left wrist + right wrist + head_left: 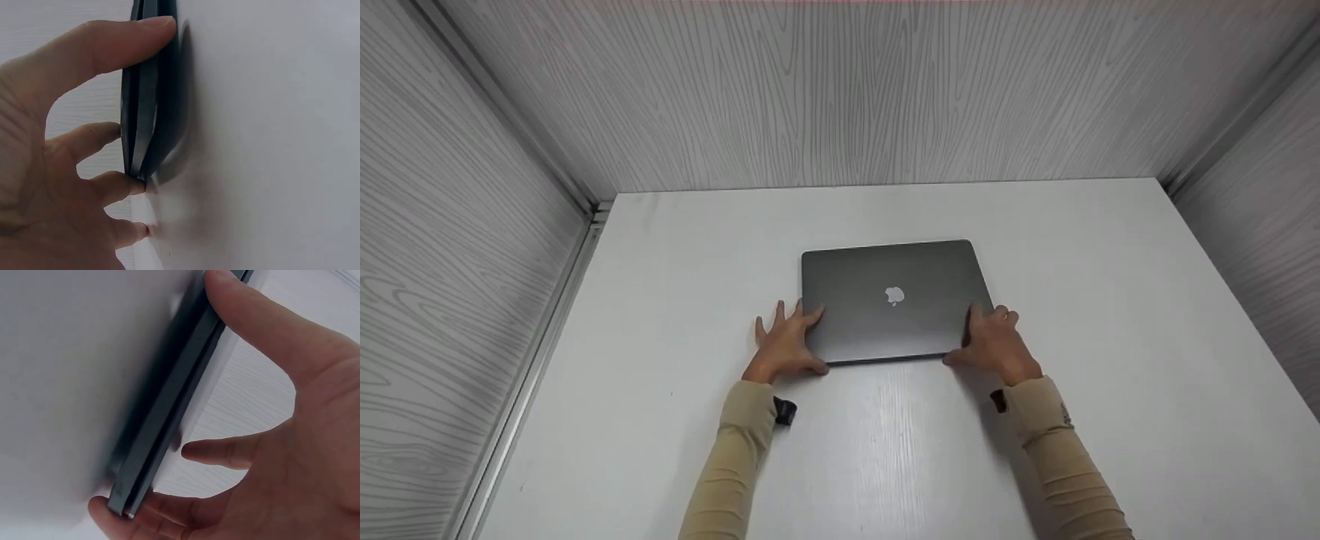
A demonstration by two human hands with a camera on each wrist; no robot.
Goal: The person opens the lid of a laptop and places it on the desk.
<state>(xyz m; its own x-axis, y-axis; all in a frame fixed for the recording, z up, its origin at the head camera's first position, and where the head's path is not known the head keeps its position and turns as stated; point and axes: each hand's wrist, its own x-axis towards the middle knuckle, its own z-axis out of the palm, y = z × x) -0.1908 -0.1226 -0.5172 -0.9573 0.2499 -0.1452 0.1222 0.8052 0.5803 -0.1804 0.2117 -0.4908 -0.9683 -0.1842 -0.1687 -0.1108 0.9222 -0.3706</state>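
A closed dark grey laptop (877, 330) with a pale apple logo lies lid up on the white table. My left hand (786, 349) grips its near left corner. In the left wrist view, the thumb (135, 42) crosses the laptop's front edge (147, 95), one fingertip touches the lid and another sits right at the corner; the remaining finger is spread beside it. My right hand (997, 349) holds the near right corner. The right wrist view has its thumb (247, 306) at the front edge, one finger over the lid and other fingers round the side edge.
The white table (697, 262) extends all round the laptop. A wood-grain panel (840, 90) stands along the back, with side panels at left (450, 225) and right (1260, 172). Dark wrist devices (785, 411) show at both beige sleeve cuffs.
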